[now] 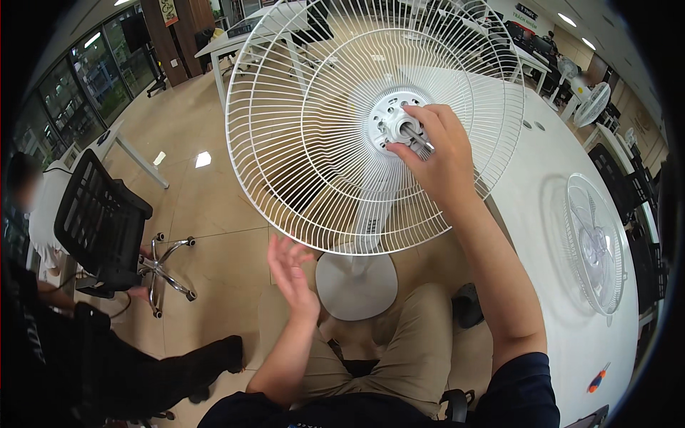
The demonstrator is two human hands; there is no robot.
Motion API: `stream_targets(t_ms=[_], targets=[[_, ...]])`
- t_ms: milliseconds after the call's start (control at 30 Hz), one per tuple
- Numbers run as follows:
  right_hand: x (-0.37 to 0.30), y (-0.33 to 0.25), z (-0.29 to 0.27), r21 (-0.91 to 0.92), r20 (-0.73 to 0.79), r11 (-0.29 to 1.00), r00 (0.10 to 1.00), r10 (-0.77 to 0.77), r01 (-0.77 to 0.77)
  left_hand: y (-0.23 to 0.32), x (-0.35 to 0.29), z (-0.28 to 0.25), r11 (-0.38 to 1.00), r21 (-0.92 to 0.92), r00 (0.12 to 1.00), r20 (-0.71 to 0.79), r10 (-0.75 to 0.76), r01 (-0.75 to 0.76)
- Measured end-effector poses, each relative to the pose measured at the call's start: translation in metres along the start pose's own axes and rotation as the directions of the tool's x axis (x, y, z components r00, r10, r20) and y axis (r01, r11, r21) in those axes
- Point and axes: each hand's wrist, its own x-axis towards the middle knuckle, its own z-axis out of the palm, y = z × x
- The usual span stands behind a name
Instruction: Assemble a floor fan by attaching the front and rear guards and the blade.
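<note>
In front of me stands a white pedestal fan with its round base [357,289] on the floor between my feet. Its wire rear guard [314,214] faces me without blades. My right hand [446,157] closes thumb and fingers round a white plastic ring nut [399,130] at the guard's centre, around the metal shaft [424,143]. My left hand [291,274] is open, fingers loosely spread, by the guard's lower left rim; whether its fingertips touch the wires I cannot tell.
At right on the white table [549,285] lie a front guard with clear blades [594,246] and an orange-and-blue screwdriver [598,379]. A black office chair [103,214] stands at left, near a person in dark clothes [135,371]. Other fans [594,103] stand far right.
</note>
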Motion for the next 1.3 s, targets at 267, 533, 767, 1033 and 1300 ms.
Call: stream_targets(t_ms=[267,533,767,1033,1300], targets=[[-0.01,0.017,-0.052,-0.027,0.194,0.988,0.97,-0.146,0.155,0.034,0.057,0.012,0.994,0.096,0.98,0.187,-0.065,0.048],[-0.079,0.102,-0.116,-0.318,-0.277,0.945,0.961,-0.013,-0.079,0.03,0.086,0.005,0.944,0.237,0.922,0.258,-0.288,0.229],[-0.127,0.117,-0.073,0.535,0.065,0.601,0.739,0.671,-0.593,0.068,0.081,0.042,0.503,0.656,0.792,0.251,0.557,-0.562],[-0.142,0.114,-0.062,0.592,0.257,0.431,0.666,0.7,-0.681,0.091,0.116,0.124,0.283,0.616,0.643,0.5,0.58,-0.735],[-0.144,0.113,-0.059,0.612,0.278,0.39,0.648,0.709,-0.688,0.085,0.165,0.153,0.156,0.42,0.445,0.792,0.418,-0.894]])
